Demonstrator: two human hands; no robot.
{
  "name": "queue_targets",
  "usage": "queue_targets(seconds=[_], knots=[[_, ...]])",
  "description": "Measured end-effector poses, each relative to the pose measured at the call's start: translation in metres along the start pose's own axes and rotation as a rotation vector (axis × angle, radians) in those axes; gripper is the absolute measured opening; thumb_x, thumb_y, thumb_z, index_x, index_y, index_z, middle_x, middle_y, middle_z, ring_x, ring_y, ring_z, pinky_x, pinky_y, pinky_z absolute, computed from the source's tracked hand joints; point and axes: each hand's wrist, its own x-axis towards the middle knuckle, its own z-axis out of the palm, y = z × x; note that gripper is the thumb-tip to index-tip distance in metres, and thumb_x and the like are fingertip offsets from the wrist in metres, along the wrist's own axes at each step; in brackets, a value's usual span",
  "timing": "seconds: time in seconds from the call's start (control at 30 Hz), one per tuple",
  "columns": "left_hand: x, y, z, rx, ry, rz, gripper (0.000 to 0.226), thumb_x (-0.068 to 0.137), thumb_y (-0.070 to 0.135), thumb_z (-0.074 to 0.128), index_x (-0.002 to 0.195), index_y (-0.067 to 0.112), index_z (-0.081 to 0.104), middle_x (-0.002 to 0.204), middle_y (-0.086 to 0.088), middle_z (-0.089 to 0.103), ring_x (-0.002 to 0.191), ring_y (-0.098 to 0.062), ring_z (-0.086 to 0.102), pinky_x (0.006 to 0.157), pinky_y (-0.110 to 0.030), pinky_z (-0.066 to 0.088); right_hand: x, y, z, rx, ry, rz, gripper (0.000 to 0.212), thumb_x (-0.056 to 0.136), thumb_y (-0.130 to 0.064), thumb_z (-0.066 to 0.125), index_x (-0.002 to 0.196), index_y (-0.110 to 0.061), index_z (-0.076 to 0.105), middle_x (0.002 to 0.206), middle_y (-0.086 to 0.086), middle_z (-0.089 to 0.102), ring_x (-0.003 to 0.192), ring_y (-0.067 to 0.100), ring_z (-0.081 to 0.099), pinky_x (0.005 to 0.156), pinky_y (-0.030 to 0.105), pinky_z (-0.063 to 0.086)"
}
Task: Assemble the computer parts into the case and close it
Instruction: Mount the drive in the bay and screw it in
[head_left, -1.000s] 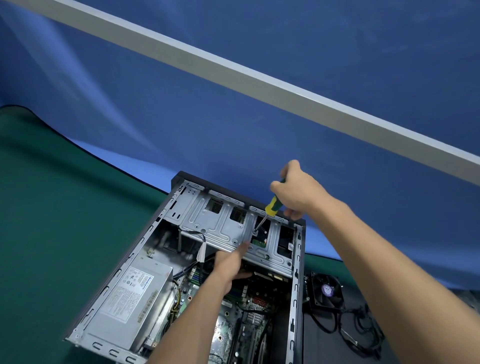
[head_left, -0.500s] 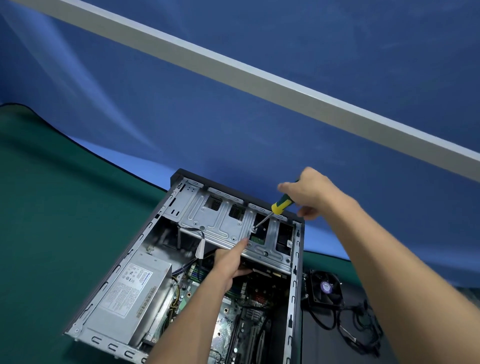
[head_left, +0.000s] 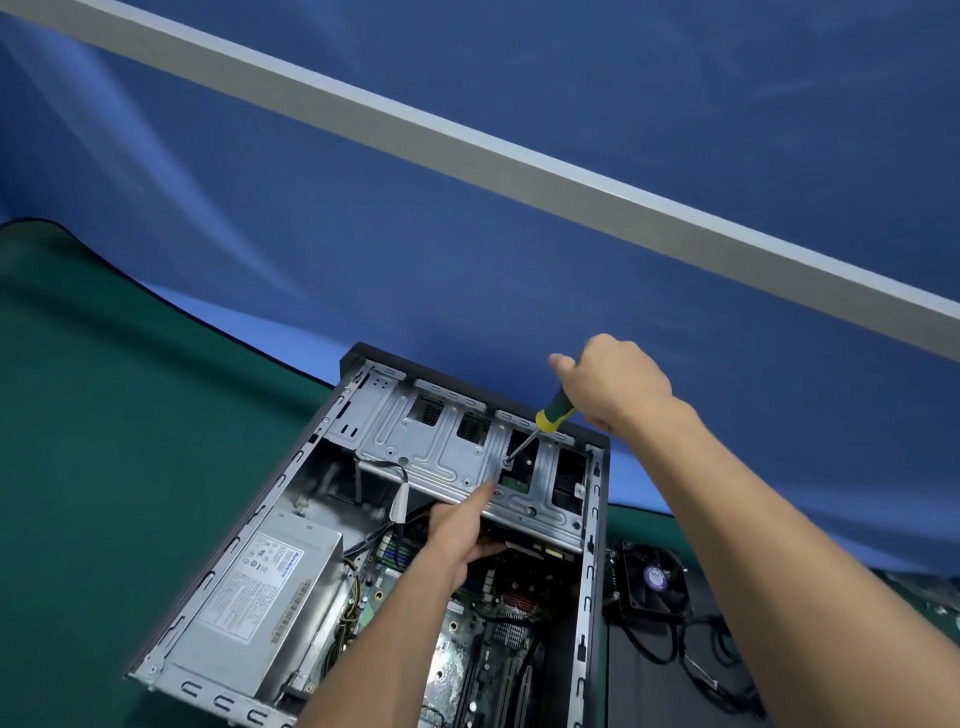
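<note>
Both of my arms reach over the open computer case (head_left: 589, 597), which lies on its side on the green mat (head_left: 104, 441). My left hand (head_left: 460, 530) rests its straight fingers on the near edge of the metal drive cage (head_left: 447, 447) (thumb tucked underneath). Farther off, my right hand (head_left: 615, 384) grips the screwdriver (head_left: 550, 415), its tip set on a screw in the cage. Beside the case on the right lies a loose fan (head_left: 655, 579).

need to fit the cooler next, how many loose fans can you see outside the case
1: a black fan lies right of the case, its cables trailing. Others may lie out of view.
</note>
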Motion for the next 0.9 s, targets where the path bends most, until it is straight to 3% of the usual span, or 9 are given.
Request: queue_targets(seconds=[0.13, 0.2, 0.27, 0.4, 0.53, 0.6, 0.7, 0.8, 0.9], knots=[[0.002, -0.002, 0.0, 0.001, -0.005, -0.002, 0.057, 0.079, 0.036, 0.074, 0.116, -0.002, 0.053, 0.127, -0.009, 0.047, 0.104, -0.028, 0.048, 0.055, -0.029, 0.056, -0.002, -0.002, -0.005, 0.21, -0.185, -0.023, 0.017, 0.092, -0.022, 0.051, 0.105, -0.014, 0.043, 0.085, 0.009, 0.064, 0.072, 0.029, 0.07, 0.073, 0.043, 0.059], [0.003, -0.003, -0.001, 0.005, 0.007, -0.008, 0.059, 0.079, 0.037, 0.074, 0.117, -0.003, 0.054, 0.127, -0.014, 0.05, 0.107, -0.03, 0.051, 0.056, -0.03, 0.057, 0.0, -0.005, 0.001, 0.142, -0.086, -0.023, 0.01, 0.095, -0.021, 0.046, 0.093, -0.011, 0.046, 0.081, 0.009, 0.064, 0.075, 0.032, 0.069, 0.069, 0.039, 0.057], [0.003, -0.002, -0.001, 0.015, 0.021, -0.017, 0.064, 0.078, 0.039, 0.075, 0.121, -0.002, 0.051, 0.127, -0.015, 0.05, 0.102, -0.029, 0.054, 0.059, -0.032, 0.058, -0.002, -0.009, 0.005, -0.005, 0.017, -0.019, 0.027, 0.097, -0.029, 0.044, 0.078, -0.01, 0.042, 0.076, 0.007, 0.057, 0.077, 0.031, 0.062, 0.062, 0.031, 0.049], [0.003, -0.001, 0.0, -0.002, 0.029, -0.012, 0.058, 0.079, 0.037, 0.074, 0.117, -0.003, 0.053, 0.112, -0.014, 0.051, 0.098, -0.031, 0.055, 0.055, -0.032, 0.057, -0.005, -0.018, 0.002, 0.136, -0.16, -0.047, 0.017, 0.09, -0.019, 0.048, 0.103, -0.015, 0.038, 0.087, 0.009, 0.063, 0.074, 0.03, 0.067, 0.074, 0.037, 0.056], [0.002, -0.001, -0.001, -0.005, 0.015, -0.007, 0.042, 0.08, 0.036, 0.073, 0.1, 0.001, 0.059, 0.082, -0.004, 0.046, 0.076, -0.022, 0.05, 0.051, -0.03, 0.056, -0.005, -0.023, 0.007, -0.056, 0.005, -0.021, 0.019, 0.097, -0.024, 0.046, 0.087, -0.008, 0.044, 0.095, 0.012, 0.061, 0.078, 0.03, 0.051, 0.056, 0.028, 0.036], [0.001, -0.001, -0.001, -0.002, 0.0, -0.009, 0.04, 0.081, 0.036, 0.072, 0.1, 0.002, 0.061, 0.088, -0.009, 0.051, 0.08, -0.024, 0.051, 0.052, -0.03, 0.056, -0.003, -0.024, 0.005, 0.026, -0.066, 0.009, 0.022, 0.095, -0.029, 0.049, 0.1, -0.01, 0.041, 0.102, 0.012, 0.058, 0.08, 0.03, 0.051, 0.064, 0.032, 0.042], [-0.001, 0.0, -0.001, 0.007, 0.012, -0.002, 0.051, 0.081, 0.036, 0.072, 0.111, -0.003, 0.058, 0.125, -0.023, 0.051, 0.106, -0.037, 0.054, 0.053, -0.031, 0.057, -0.003, -0.026, 0.002, 0.175, -0.18, 0.016, 0.019, 0.09, -0.013, 0.046, 0.107, -0.012, 0.037, 0.087, 0.012, 0.061, 0.065, 0.029, 0.06, 0.075, 0.038, 0.055], [-0.001, 0.0, 0.0, 0.002, 0.004, -0.001, 0.055, 0.078, 0.037, 0.074, 0.113, -0.002, 0.056, 0.119, -0.017, 0.052, 0.104, -0.033, 0.053, 0.053, -0.03, 0.056, -0.003, -0.024, 0.009, -0.01, 0.025, 0.019, 0.012, 0.091, -0.007, 0.045, 0.079, -0.009, 0.042, 0.078, 0.008, 0.053, 0.067, 0.026, 0.051, 0.055, 0.027, 0.041], [-0.001, 0.002, 0.0, 0.002, -0.005, -0.004, 0.049, 0.079, 0.036, 0.074, 0.109, 0.001, 0.058, 0.108, -0.008, 0.053, 0.101, -0.029, 0.052, 0.055, -0.032, 0.057, -0.003, -0.022, 0.009, 0.063, -0.017, 0.003, 0.012, 0.093, -0.019, 0.049, 0.094, -0.01, 0.041, 0.094, 0.01, 0.055, 0.082, 0.031, 0.058, 0.066, 0.033, 0.046]])
